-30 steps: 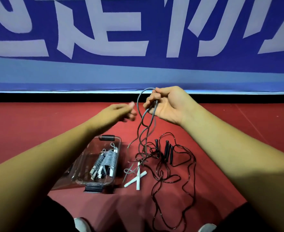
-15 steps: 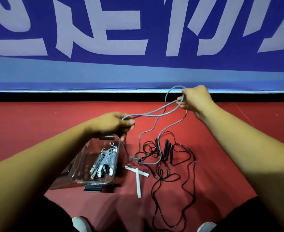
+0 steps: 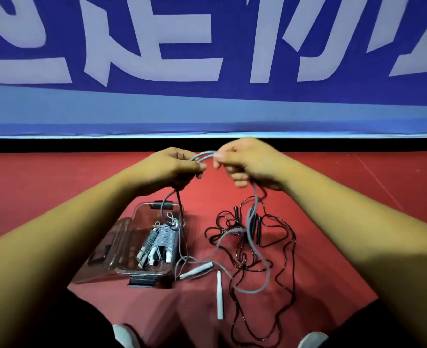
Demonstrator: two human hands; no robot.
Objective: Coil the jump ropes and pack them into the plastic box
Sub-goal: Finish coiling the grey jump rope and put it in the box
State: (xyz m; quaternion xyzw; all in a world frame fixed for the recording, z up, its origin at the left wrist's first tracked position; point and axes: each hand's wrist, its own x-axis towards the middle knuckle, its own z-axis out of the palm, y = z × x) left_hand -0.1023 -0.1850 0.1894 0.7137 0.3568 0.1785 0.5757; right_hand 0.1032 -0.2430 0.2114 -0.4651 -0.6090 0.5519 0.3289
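i have both hands raised in front of me, close together above the red floor (image 3: 56,187). my left hand (image 3: 172,169) and my right hand (image 3: 247,162) are each curled round the grey jump rope (image 3: 256,199), pinching a short arch of cord that runs between them. from each fist the cord hangs down to the floor, where its two white handles (image 3: 197,270) lie just beside the clear plastic box (image 3: 142,272). the left strand drops past the box's right edge. the right strand falls across the black jump rope (image 3: 258,229), which lies in a loose tangle to the right of the box. inside the box sits a coiled grey rope bundle (image 3: 162,239) with white handles. the box's lid (image 3: 101,254) leans against its left side. a blue banner (image 3: 207,109) with white characters runs behind.
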